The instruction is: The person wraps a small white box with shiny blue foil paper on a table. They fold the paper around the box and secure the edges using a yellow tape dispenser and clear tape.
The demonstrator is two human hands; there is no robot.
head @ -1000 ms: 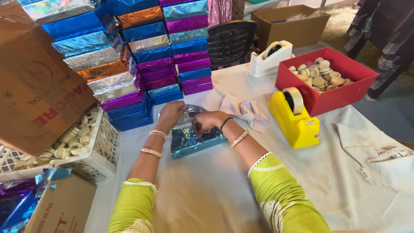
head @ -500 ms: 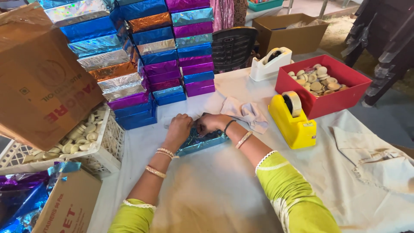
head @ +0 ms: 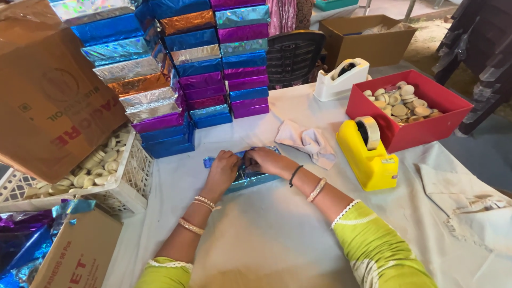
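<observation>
Blue foil flashes at the centre of the frame, where the left hand [head: 223, 168] and right hand [head: 265, 159] both press down, fingers curled on the half-wrapped box [head: 250, 180] lying on the white tablecloth [head: 266, 234], yellow tape dispenser [head: 368, 152] to the right.

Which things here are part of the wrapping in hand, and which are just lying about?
In hand: left hand and right hand pressing the blue foil box.

Lying about: yellow tape dispenser, white tape dispenser, crumpled cloth, red tray, stacked foil boxes.

Left hand [head: 223, 166], right hand [head: 265, 160] pressed flat.
</observation>
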